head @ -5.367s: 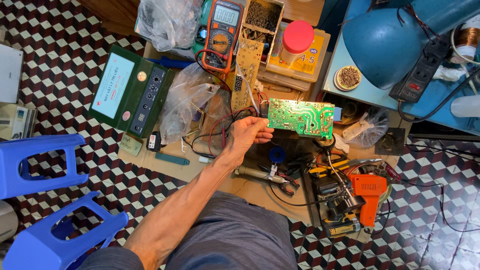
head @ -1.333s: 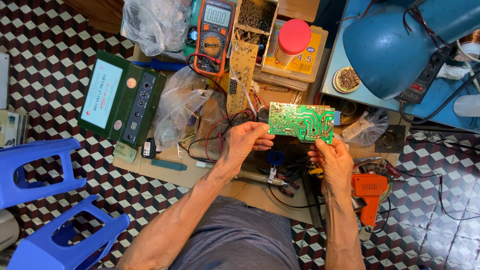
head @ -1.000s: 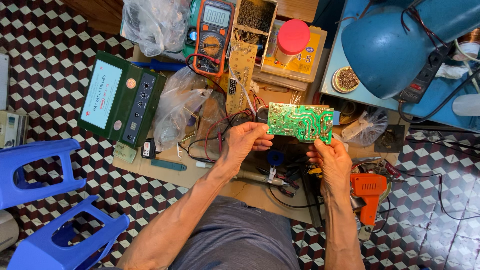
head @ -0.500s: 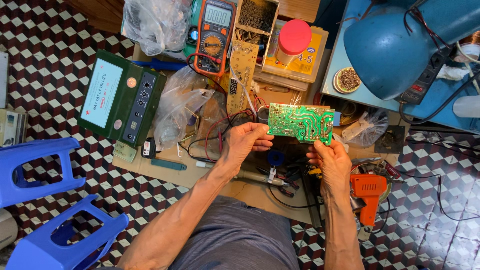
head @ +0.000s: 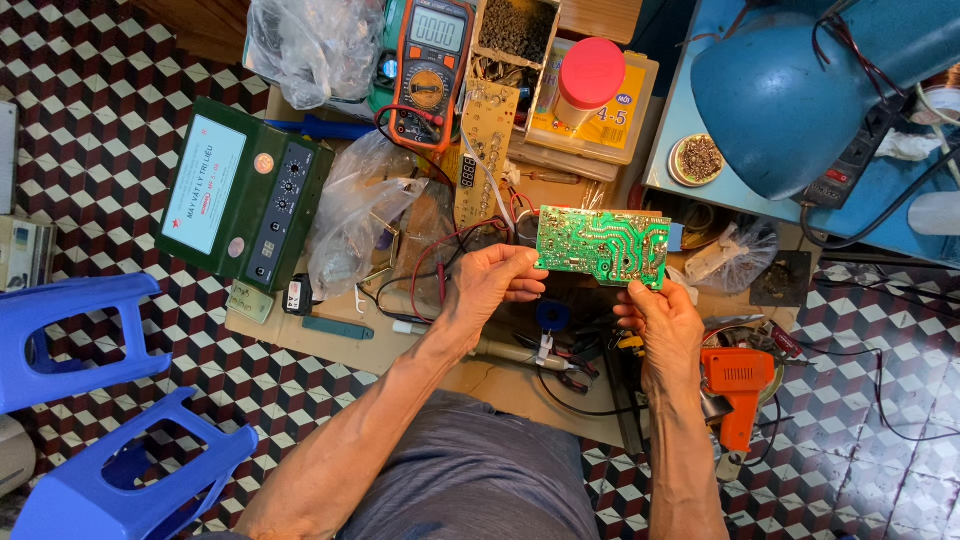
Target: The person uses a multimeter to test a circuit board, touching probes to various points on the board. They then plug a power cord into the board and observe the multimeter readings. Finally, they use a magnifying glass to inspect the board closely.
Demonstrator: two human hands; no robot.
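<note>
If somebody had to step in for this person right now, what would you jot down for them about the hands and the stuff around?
Left hand: pinches the left edge of the green circuit board, solder side up.
Right hand: grips the board's lower right corner. The board is held level above the bench, touching nothing else.
Nearby: orange multimeter at the top with red and black leads trailing toward the hands; green metal box with dials to the left; orange soldering gun beside the right wrist; pliers below the board.
Done: board is picked up in both hands. Left: no tool or probe touches it yet.
</note>
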